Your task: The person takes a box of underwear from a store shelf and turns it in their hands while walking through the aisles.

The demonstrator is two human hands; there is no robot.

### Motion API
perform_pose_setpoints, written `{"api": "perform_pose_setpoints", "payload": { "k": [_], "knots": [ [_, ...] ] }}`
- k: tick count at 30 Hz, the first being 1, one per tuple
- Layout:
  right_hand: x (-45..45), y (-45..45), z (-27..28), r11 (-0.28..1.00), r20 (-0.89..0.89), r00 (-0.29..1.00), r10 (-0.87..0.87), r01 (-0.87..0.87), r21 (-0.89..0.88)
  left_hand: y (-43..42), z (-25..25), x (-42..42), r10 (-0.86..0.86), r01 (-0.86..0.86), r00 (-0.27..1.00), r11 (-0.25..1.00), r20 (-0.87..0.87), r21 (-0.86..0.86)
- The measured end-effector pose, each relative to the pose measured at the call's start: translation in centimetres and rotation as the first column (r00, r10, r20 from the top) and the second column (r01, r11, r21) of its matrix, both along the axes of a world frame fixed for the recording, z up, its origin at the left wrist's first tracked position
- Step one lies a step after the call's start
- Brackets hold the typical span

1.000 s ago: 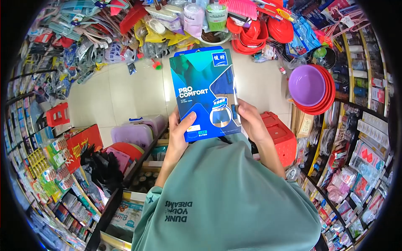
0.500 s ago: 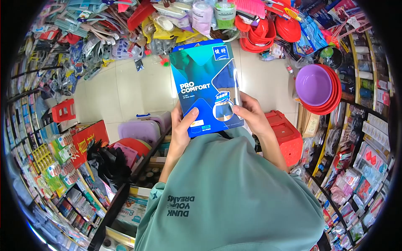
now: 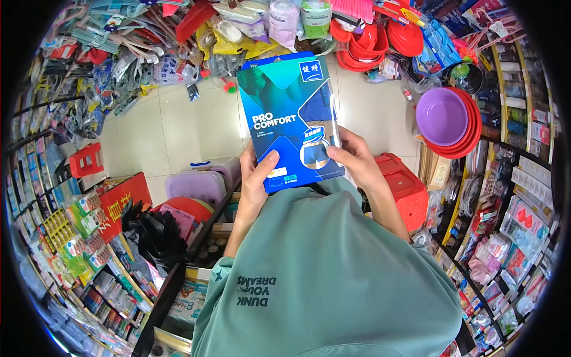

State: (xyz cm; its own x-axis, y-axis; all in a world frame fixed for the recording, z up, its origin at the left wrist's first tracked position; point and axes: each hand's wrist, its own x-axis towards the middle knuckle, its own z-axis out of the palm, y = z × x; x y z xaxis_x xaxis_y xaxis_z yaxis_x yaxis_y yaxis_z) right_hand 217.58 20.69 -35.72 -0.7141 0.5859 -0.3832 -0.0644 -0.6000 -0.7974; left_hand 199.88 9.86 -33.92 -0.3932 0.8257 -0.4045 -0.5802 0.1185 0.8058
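A blue and green underwear box (image 3: 279, 107) marked "PRO COMFORT" is held up in front of my body, its printed face toward me. On the lower left edge, my left hand (image 3: 254, 172) grips it with the thumb across the front. My right hand (image 3: 355, 157) clasps the lower right edge, thumb on the front near the small picture of briefs. The fingers of both hands are mostly hidden behind the box. A second blue edge shows at the top; whether it is a flap or another box I cannot tell.
Purple and red basins (image 3: 443, 121) are stacked to the right. A red plastic stool (image 3: 403, 193) stands beside my right forearm, and lilac storage bins (image 3: 195, 189) are at the left. Packed shelves (image 3: 89, 238) curve along both sides. Bagged goods and red scoops (image 3: 366, 47) lie ahead on the tiled floor (image 3: 178, 119).
The box and both hands have shifted slightly up and left in view. The surroundings have shifted a little too. The grip on the box is the same.
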Motion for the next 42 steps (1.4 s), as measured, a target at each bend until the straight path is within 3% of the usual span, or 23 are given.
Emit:
{"api": "perform_pose_setpoints", "payload": {
  "k": [15, 18, 21, 24, 25, 28, 31, 34, 37, 42],
  "knots": [
    [0.0, 0.0, -0.3, 0.999, 0.031, 0.999, 0.031, -0.032, 0.044, -0.2, -0.7, -0.4, -0.016, 0.016, 1.0, 1.0, 0.016, 0.023],
    [-0.1, 0.1, 0.3, 0.999, -0.002, 0.999, -0.033, 0.033, 0.012, 0.8, -0.3, -0.1, -0.016, 0.015, 0.999, 0.999, 0.035, 0.03],
    [0.2, 0.5, 1.1, 0.996, 0.018, 0.997, -0.078, 0.077, 0.054, 1.7, -0.5, 0.0, -0.114, 0.118, 0.991, 0.992, -0.067, 0.049],
    [1.2, 0.7, 0.9, 0.992, -0.003, 0.993, -0.121, 0.121, 0.03, 2.1, -3.3, 0.1, -0.096, 0.056, 0.986, 0.96, 0.135, 0.274],
    [1.5, 0.8, 0.8, 0.991, -0.002, 0.991, -0.132, 0.132, 0.037, 2.2, -3.3, 0.1, -0.094, 0.044, 0.966, 0.977, 0.241, 0.208],
    [2.2, 1.0, 0.5, 0.986, 0.004, 0.987, -0.158, 0.157, 0.053, 3.0, -6.4, 0.1, -0.157, 0.141, 0.949, 0.987, 0.274, 0.077],
    [2.4, 1.1, 0.4, 0.985, 0.009, 0.986, -0.164, 0.163, 0.05, 2.3, -11.8, 0.1, -0.502, 0.517, 0.838, 0.856, 0.215, -0.014],
    [2.3, 1.1, 0.8, 0.987, 0.001, 0.99, -0.143, 0.142, 0.078, 1.3, -14.5, 1.4, -0.753, 0.738, 0.652, 0.658, -0.09, -0.149],
    [2.2, 0.9, 1.1, 0.987, -0.027, 0.99, -0.137, 0.139, 0.08, 0.4, -15.1, 3.0, -0.839, 0.806, 0.418, 0.52, -0.349, -0.282],
    [2.0, 1.1, 1.2, 0.983, -0.043, 0.988, -0.147, 0.151, 0.104, 0.2, -14.4, 4.1, -0.831, 0.811, 0.162, 0.419, -0.532, -0.408]
  ]
}}
